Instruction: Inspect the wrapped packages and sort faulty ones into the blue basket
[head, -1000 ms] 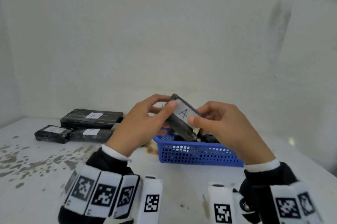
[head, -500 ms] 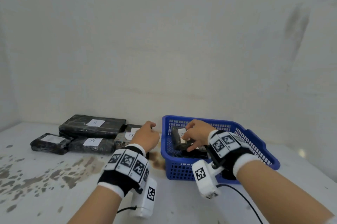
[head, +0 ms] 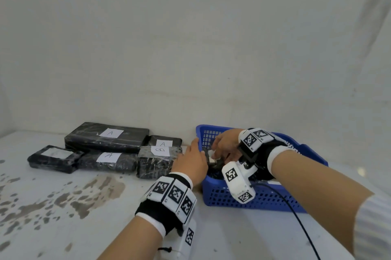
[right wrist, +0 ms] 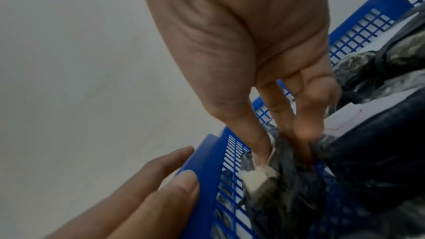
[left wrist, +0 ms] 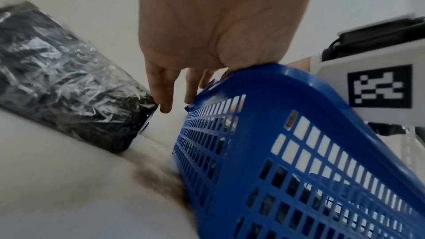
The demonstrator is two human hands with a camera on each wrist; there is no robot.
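The blue basket (head: 254, 198) stands on the white table at the right. Inside it my right hand (head: 224, 143) pinches a black wrapped package (head: 208, 157) low against the left wall. In the right wrist view my right hand (right wrist: 282, 146) has thumb and fingers on the crinkled package (right wrist: 282, 179), which shows a pale patch at one corner. My left hand (head: 190, 160) holds nothing. Its straight fingers lie on the outside of the basket's left rim (right wrist: 207, 166), and it hangs beside the basket (left wrist: 287, 152) as my left hand (left wrist: 179, 94).
Several black wrapped packages lie left of the basket: a large one labelled A (head: 105, 139), a smaller A (head: 108, 161), one labelled B (head: 157, 161) nearest the basket, another A (head: 165, 142) behind it. More packages (right wrist: 379, 143) fill the basket. A wall stands close behind.
Both hands came down from holding the package up in the air. The right hand carried it into the basket; the left let go and moved to the basket's left rim.
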